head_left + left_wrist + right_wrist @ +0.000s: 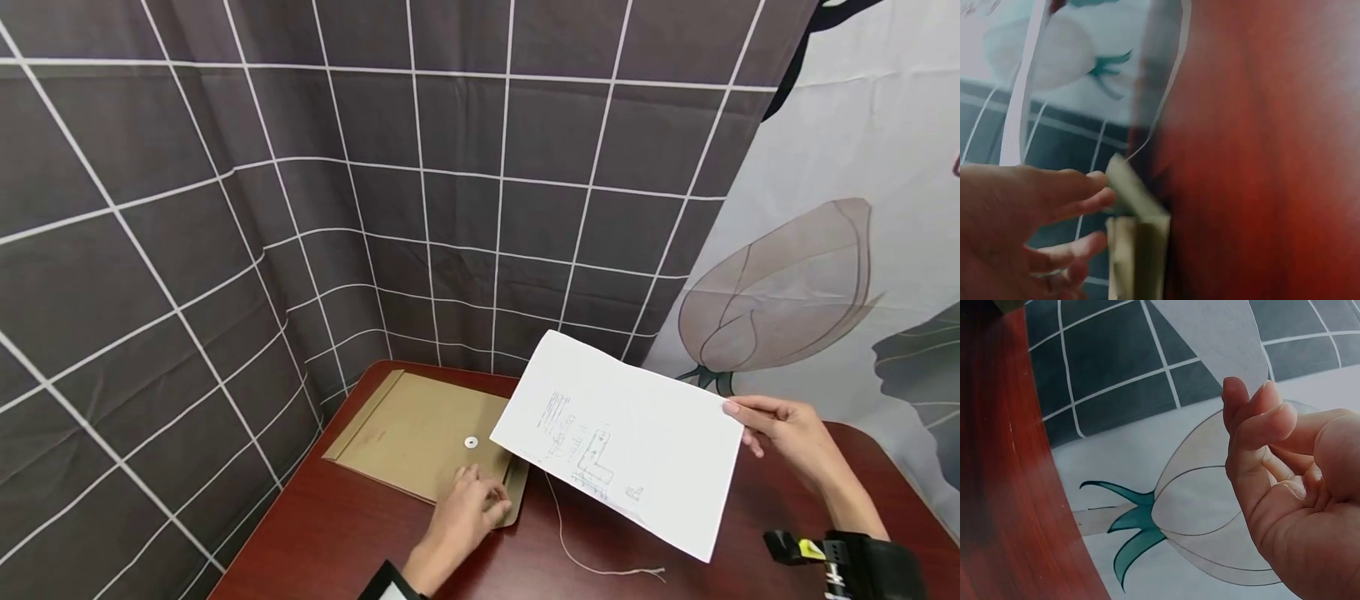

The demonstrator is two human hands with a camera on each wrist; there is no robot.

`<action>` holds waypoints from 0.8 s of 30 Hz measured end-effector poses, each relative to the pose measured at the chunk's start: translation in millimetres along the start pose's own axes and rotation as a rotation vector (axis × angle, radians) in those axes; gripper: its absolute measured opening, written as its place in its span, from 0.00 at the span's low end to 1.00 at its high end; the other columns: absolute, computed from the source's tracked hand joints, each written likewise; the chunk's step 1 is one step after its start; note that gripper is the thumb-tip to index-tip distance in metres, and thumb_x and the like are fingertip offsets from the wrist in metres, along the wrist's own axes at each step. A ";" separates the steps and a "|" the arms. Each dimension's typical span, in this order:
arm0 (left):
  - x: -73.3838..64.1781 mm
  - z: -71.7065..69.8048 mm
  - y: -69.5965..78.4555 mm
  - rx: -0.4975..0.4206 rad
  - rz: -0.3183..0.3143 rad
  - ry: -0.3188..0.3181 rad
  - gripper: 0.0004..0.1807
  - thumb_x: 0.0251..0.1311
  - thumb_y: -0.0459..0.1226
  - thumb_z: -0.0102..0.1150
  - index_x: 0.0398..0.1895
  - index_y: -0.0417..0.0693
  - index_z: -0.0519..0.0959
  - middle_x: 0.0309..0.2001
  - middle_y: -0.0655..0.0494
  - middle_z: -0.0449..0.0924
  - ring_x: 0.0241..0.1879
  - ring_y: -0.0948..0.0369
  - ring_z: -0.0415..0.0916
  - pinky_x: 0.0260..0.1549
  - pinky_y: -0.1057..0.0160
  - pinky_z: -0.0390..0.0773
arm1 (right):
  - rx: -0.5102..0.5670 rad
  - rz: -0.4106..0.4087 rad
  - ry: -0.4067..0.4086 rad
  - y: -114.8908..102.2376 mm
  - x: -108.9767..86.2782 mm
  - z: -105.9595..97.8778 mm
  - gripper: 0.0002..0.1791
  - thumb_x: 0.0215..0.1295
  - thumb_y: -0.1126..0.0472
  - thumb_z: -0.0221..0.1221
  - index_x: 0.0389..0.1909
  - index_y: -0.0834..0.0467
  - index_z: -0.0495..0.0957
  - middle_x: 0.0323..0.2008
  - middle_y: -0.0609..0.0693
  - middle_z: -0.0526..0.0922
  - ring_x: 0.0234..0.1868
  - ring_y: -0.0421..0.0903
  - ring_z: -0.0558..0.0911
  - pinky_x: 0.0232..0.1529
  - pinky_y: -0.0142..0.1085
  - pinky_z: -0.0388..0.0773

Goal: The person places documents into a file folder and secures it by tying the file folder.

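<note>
In the head view my right hand [780, 433] pinches the right edge of a stack of white paper [637, 433], thumb on top, and holds it raised and tilted over the table. Printed line drawings and small text show on the upper sheet. Seen from the right wrist, the paper [1222, 337] rises from behind the curled fingers [1266, 419]. A brown kraft paper envelope [427, 417] lies flat at the left, with a white round button on it. My left hand [467, 508] is at its near right end, loosely bent fingers beside the raised flap [1135, 190] in the left wrist view.
A thin white string [566, 542] trails from the envelope's flap end across the reddish-brown table [315, 517]. Behind the table hangs a dark grey cloth [457, 208] with a white grid, and a pale flower-printed cloth [825, 167] at the right.
</note>
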State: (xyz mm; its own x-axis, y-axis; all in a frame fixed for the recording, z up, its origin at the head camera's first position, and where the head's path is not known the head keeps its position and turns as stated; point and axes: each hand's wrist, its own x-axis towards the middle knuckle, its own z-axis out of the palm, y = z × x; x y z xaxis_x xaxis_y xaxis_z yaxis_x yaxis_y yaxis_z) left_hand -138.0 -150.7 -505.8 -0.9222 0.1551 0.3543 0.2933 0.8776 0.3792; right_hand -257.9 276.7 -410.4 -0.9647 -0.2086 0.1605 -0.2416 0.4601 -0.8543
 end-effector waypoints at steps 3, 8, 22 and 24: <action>-4.1 8.1 7.2 0.105 0.035 0.021 0.05 0.52 0.47 0.68 0.27 0.58 0.84 0.34 0.61 0.70 0.38 0.62 0.66 0.34 0.64 0.73 | 0.012 0.010 0.002 1.9 -1.6 0.9 0.24 0.67 0.51 0.57 0.51 0.68 0.75 0.18 0.55 0.74 0.19 0.49 0.74 0.23 0.38 0.71; -7.1 15.4 13.7 0.179 0.048 0.099 0.08 0.49 0.48 0.70 0.23 0.56 0.84 0.34 0.60 0.65 0.37 0.61 0.62 0.32 0.62 0.71 | -0.024 0.037 0.008 3.0 -3.6 0.4 0.29 0.67 0.48 0.56 0.56 0.69 0.72 0.18 0.56 0.73 0.20 0.50 0.74 0.25 0.38 0.70; -8.1 26.7 24.2 0.453 0.034 0.133 0.21 0.37 0.56 0.72 0.26 0.50 0.84 0.42 0.51 0.69 0.45 0.53 0.64 0.36 0.55 0.62 | 0.010 0.057 0.026 11.2 -12.3 0.6 0.27 0.67 0.49 0.56 0.55 0.68 0.73 0.18 0.55 0.72 0.20 0.49 0.73 0.23 0.39 0.69; -8.7 28.8 25.9 0.493 0.018 0.115 0.28 0.37 0.58 0.72 0.35 0.47 0.85 0.47 0.48 0.71 0.50 0.50 0.65 0.39 0.52 0.63 | 0.017 0.061 0.024 12.0 -13.4 0.0 0.27 0.68 0.49 0.56 0.54 0.68 0.74 0.18 0.56 0.72 0.20 0.50 0.73 0.23 0.39 0.69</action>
State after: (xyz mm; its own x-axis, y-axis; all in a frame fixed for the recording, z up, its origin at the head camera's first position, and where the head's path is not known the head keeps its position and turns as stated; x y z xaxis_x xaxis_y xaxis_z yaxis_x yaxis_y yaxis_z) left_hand -129.6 -116.3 -523.6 -0.8762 0.1458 0.4593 0.1296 0.9893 -0.0670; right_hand -247.8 284.9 -422.8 -0.9799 -0.1595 0.1198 -0.1808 0.4566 -0.8711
